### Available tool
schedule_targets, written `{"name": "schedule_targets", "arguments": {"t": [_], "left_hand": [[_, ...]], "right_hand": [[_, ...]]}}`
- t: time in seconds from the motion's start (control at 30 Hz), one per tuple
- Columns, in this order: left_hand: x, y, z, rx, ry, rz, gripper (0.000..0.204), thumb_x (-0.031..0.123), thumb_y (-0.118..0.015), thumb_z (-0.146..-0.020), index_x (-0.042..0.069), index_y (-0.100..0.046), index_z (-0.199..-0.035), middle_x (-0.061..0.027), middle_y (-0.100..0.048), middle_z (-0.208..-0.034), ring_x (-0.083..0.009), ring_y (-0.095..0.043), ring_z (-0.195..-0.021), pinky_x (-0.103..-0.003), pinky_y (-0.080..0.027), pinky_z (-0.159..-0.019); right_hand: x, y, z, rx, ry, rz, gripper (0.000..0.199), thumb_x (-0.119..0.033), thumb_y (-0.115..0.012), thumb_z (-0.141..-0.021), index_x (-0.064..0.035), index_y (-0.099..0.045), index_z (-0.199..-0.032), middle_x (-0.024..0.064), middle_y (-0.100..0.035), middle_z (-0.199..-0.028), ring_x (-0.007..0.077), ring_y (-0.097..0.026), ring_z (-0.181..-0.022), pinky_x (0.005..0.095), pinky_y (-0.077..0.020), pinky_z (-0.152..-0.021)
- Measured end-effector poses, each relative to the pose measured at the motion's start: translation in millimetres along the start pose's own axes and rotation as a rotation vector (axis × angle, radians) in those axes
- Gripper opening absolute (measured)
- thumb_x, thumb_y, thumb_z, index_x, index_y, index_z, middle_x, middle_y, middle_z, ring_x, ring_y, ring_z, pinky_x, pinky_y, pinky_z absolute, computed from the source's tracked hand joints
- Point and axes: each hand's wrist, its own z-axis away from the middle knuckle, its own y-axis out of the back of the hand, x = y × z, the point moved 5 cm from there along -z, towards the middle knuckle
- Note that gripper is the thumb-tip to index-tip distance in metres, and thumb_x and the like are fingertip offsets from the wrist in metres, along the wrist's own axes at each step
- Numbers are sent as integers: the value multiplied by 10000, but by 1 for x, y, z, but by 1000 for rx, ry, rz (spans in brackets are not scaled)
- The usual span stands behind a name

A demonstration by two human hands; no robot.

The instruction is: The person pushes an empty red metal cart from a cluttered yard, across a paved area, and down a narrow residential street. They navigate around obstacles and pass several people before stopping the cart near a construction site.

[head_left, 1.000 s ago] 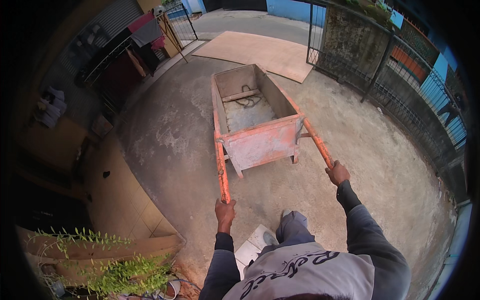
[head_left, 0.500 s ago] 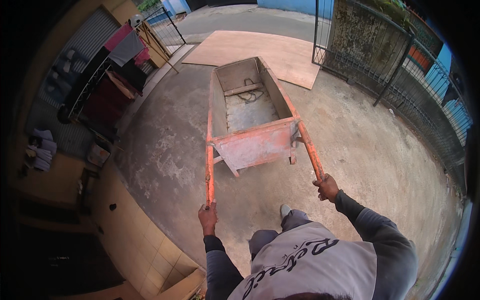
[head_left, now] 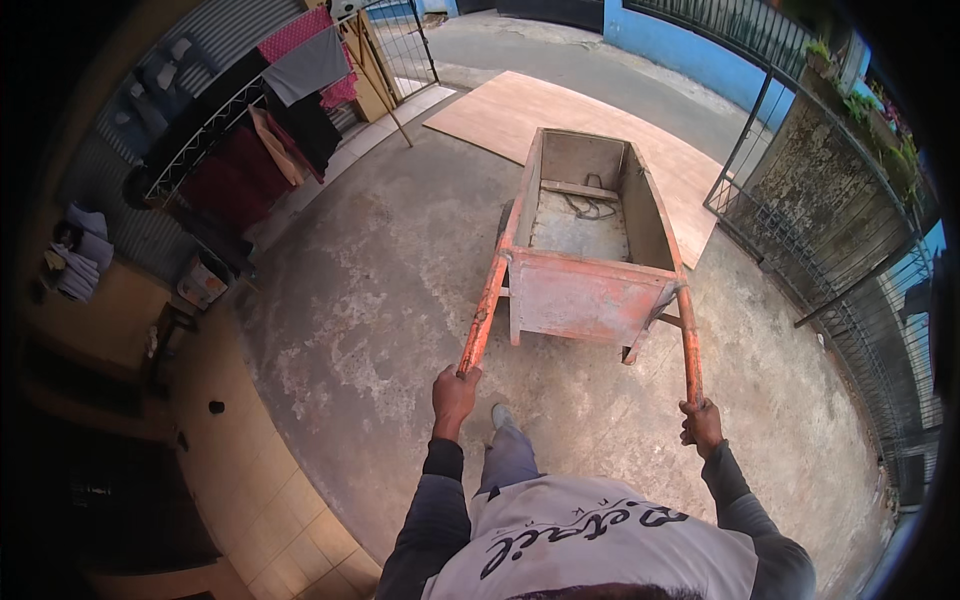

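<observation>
A worn orange wheelbarrow (head_left: pixel 590 300) with a deep box tray stands ahead of me, its two handles reaching back toward my body. My left hand (head_left: pixel 455 400) is wrapped round the end of the left handle (head_left: pixel 484 320). Round the end of the right handle (head_left: pixel 690 345) my right hand (head_left: pixel 702 427) is closed. Inside the tray lie a dark loop of rope or cable (head_left: pixel 592 205) and a wooden strip (head_left: pixel 578 190) across it. The wheel is hidden under the tray.
A large plywood sheet (head_left: pixel 490 110) lies on the concrete floor (head_left: pixel 370 260) beyond the wheelbarrow. A metal fence gate (head_left: pixel 800 190) stands at right. Clothes (head_left: pixel 305 68) hang on a rack at left, above a tiled ledge (head_left: pixel 265 480). A road (head_left: pixel 520 48) runs past at the back.
The wheelbarrow has swung, its handles now further right in view and its front angled more to the left. Both hands still grip the handles, and my legs have stepped.
</observation>
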Motion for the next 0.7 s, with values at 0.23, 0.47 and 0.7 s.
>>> {"name": "schedule_targets", "arguments": {"t": [0.23, 0.47, 0.7], "left_hand": [[71, -26, -154, -82, -13, -3, 599, 506, -727, -872, -82, -676, -974, -285, -707, -901, -461, -697, -903, -508, -528, -799], [168, -60, -299, -137, 3, -80, 580, 488, -714, -902, -85, -678, -979, -278, -703, -884, -459, -696, -899, -511, -522, -794], [228, -82, -431, -67, -46, -134, 557, 481, -703, -928, -74, -670, -903, -267, -696, -860, -436, -689, -845, -506, -511, -761]], "right_hand": [[-94, -24, -104, 79, 18, -41, 331, -233, -698, -896, -30, -485, -1049, 73, -531, -685, 188, -544, -416, 349, -490, -354], [-179, -33, -203, 104, -25, -24, 344, -248, -672, -925, -15, -458, -1062, 85, -543, -711, 189, -553, -419, 350, -491, -353], [-293, -54, -296, 94, -17, -100, 338, -246, -652, -924, -14, -444, -1053, 76, -530, -704, 182, -562, -431, 341, -493, -359]]}}
